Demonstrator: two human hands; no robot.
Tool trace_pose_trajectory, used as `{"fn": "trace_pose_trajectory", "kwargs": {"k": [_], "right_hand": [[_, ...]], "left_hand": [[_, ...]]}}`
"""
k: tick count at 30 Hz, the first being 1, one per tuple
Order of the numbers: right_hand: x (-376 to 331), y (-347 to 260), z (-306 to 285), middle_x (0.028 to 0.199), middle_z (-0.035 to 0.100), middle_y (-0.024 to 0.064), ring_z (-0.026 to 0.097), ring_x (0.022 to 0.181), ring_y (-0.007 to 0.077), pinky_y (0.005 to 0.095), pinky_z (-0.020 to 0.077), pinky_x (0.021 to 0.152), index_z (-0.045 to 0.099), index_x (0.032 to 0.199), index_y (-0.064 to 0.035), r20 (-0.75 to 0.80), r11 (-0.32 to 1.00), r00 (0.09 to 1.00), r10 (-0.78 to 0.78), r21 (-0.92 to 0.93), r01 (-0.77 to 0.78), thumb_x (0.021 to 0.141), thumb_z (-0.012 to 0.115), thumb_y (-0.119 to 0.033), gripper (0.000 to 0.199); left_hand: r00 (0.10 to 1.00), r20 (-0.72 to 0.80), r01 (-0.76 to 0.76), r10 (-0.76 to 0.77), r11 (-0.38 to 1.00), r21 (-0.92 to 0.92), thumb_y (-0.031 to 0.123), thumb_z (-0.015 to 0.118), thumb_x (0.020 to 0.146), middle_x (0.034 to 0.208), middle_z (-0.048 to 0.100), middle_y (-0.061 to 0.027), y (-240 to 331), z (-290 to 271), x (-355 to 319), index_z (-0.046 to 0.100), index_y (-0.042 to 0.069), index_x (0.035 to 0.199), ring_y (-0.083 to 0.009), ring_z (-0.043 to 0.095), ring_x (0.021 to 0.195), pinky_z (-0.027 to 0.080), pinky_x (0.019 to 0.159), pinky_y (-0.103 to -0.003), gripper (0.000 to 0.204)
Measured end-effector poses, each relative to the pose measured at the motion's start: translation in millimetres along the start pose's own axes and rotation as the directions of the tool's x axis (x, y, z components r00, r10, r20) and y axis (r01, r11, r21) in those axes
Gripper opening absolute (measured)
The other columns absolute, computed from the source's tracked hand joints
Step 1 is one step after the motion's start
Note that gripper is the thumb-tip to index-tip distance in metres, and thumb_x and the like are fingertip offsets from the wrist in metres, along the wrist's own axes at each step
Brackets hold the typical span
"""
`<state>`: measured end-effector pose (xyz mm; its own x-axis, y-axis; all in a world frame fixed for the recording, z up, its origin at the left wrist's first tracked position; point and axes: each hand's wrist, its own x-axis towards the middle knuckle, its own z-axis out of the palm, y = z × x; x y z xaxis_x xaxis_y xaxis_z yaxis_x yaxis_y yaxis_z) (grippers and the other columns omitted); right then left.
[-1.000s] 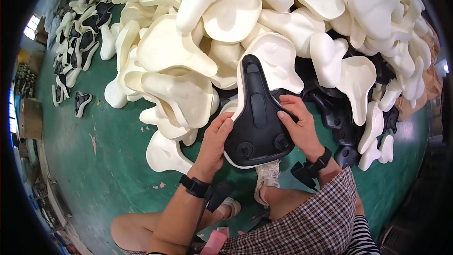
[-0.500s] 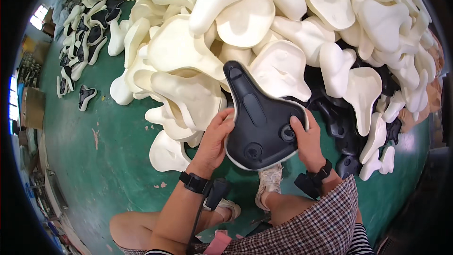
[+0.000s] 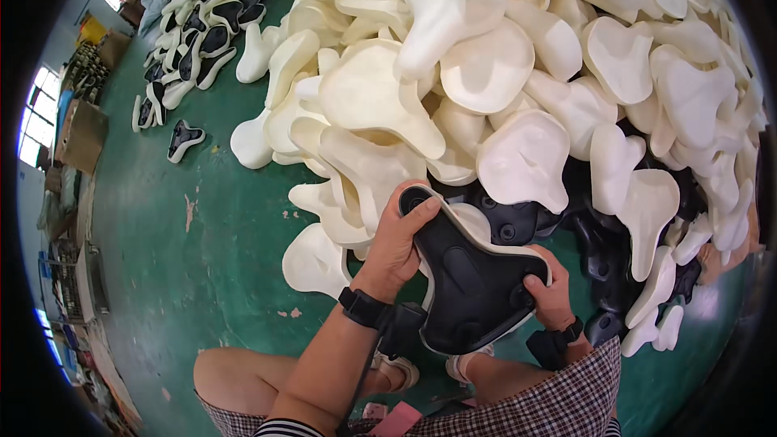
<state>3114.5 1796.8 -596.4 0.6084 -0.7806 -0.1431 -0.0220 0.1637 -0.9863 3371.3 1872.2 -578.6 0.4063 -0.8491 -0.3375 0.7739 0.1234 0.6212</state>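
Observation:
Between my hands is a bicycle saddle [image 3: 469, 287], its black plastic base facing me and a pale cream foam rim showing around the edge. My left hand [image 3: 398, 236] grips the narrow nose, thumb lying over the black tip. At the wide end, my right hand [image 3: 550, 291] holds the right corner, thumb pressed on the base. Beyond the saddle, a heap of cream foam saddle pads [image 3: 368, 93] rises in front of me. Several black saddle bases [image 3: 510, 222] show beneath the pads, just past the held saddle.
At the far left lies a pile of saddles with black bases and cream pads [image 3: 194, 48]. One saddle [image 3: 184, 141] sits apart on the green floor [image 3: 202, 275]. Cardboard boxes [image 3: 81, 136] and shelving line the left wall. My legs and shoes are just below the saddle.
My left hand has shifted from the saddle's side to its nose. The saddle has come lower and closer to me, tilting so more foam rim shows. The head view has shifted.

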Motion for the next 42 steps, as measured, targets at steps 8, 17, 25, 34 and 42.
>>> {"fn": "trace_pose_trajectory", "kwargs": {"k": [8,17,25,34,42], "right_hand": [[0.5,-4.4,5.8,0.114,0.059,0.008,0.054,0.104,0.0154,0.0297,0.042,0.093,0.054,0.123,0.0025,-0.04,0.999,0.999,-0.007,-0.05,0.005,0.083,0.069,-0.022,0.049],[9.0,13.2,5.5,0.117,0.059,0.0109,0.057,0.104,0.0167,0.0299,0.0479,0.09,0.049,0.126,0.0016,-0.103,0.827,0.929,0.357,0.497,-0.263,0.101,0.041,-0.035,0.044],[17.8,8.8,-53.2,0.091,0.065,0.0124,0.059,0.085,0.0176,0.0331,0.0473,0.077,0.06,0.106,0.0041,-0.246,0.914,0.953,0.178,-0.318,-0.253,0.1,0.043,-0.035,0.043],[-7.8,39.6,-61.6,0.096,0.064,0.0145,0.059,0.086,0.0216,0.0338,0.0457,0.081,0.06,0.107,0.0039,-0.256,0.806,0.956,0.146,-0.529,-0.264,0.101,0.04,-0.034,0.043],[27.4,55.5,-84.0,0.1,0.063,0.0093,0.06,0.079,0.0125,0.028,0.0504,0.064,0.052,0.122,-0.003,0.022,0.854,0.878,0.477,0.225,-0.47,0.097,0.046,-0.045,0.049]], "left_hand": [[0.978,-0.081,-0.171,0.192,0.961,0.219,0.003,0.069,0.083,0.091,0.058,-0.0025,-1.2,9.4,-2.4,0.054,0.005,0.111,-0.0129,0.059,0.082,0.052,0.071,-0.026,0.031],[0.897,-0.303,-0.231,0.321,0.926,0.298,0.007,0.07,0.083,0.086,0.057,-0.0014,-19.1,1.3,3.9,0.058,0.003,0.102,-0.0098,0.056,0.079,0.047,0.069,-0.023,0.023],[0.973,0.076,-0.027,-0.217,0.222,0.975,0.034,0.062,0.091,0.06,0.05,0.0013,-26.1,-9.5,-23.8,0.065,-0.004,0.079,-0.0074,0.042,0.058,0.036,0.053,-0.025,0.04],[0.942,0.15,-0.144,-0.299,0.042,0.989,0.033,0.064,0.088,0.053,0.05,-0.0123,-46.5,-20.4,-34.2,0.064,-0.007,0.078,-0.0154,0.044,0.052,0.04,0.053,-0.033,0.04],[0.962,0.103,-0.241,0.253,0.609,0.756,0.038,0.048,0.097,0.102,0.065,-0.0102,126.6,10.2,20.0,0.058,-0.002,0.112,-0.0206,0.065,0.085,0.053,0.073,-0.032,0.044]]}}
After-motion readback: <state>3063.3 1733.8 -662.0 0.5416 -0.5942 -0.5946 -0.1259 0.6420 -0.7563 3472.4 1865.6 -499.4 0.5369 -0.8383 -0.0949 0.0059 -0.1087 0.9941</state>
